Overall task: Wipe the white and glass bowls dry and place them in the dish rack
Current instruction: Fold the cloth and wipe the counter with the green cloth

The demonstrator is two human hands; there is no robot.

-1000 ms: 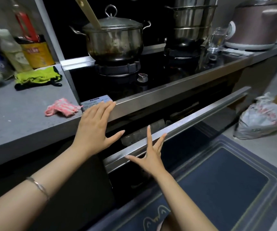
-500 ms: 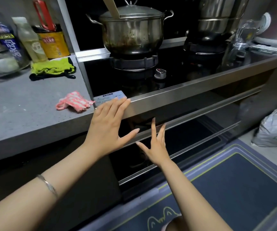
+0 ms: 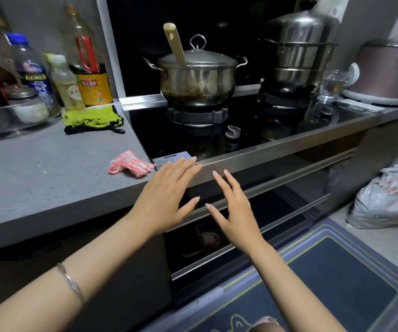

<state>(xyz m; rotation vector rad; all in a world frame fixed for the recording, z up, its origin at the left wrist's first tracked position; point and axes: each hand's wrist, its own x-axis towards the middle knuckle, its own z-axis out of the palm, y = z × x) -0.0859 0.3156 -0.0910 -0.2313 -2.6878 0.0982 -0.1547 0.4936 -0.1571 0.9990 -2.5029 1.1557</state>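
Both hands are empty, fingers straight: left hand (image 3: 167, 197) by the steel stove edge (image 3: 265, 154), right hand (image 3: 236, 212) before the dark drawer front (image 3: 289, 207). Fingers could be pinched if it slams. No bowls show; whether they sit behind that front, I cannot tell. Farther back lies a pink cloth (image 3: 131, 164).
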